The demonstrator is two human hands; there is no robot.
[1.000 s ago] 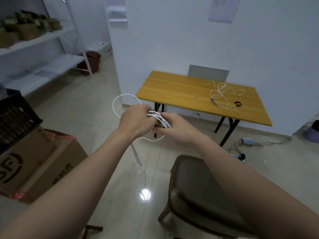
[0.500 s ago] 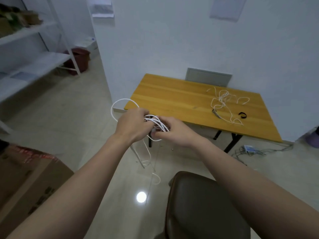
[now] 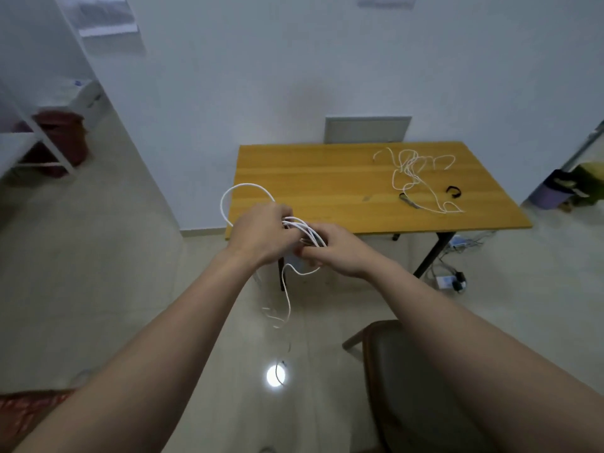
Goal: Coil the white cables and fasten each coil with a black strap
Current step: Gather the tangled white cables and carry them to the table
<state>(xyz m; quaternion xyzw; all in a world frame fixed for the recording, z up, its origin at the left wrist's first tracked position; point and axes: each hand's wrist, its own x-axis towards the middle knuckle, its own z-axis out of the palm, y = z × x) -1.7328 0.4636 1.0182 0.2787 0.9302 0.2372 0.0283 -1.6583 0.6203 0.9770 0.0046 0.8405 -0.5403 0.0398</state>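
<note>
While we have turned to face the table [image 3: 310, 178] over the last second, neither hand has let go: our left hand [image 3: 261, 233] stays clenched round the gathered loops of the white cable [image 3: 243, 186], and our right hand [image 3: 336, 248] grips the strands just beside it. The coil is in the air before the table's near edge, with a loose tail hanging toward the floor, so we judge the winding unfinished. The second cable [image 3: 413, 173] and a black strap [image 3: 453, 191] lie on the table
</note>
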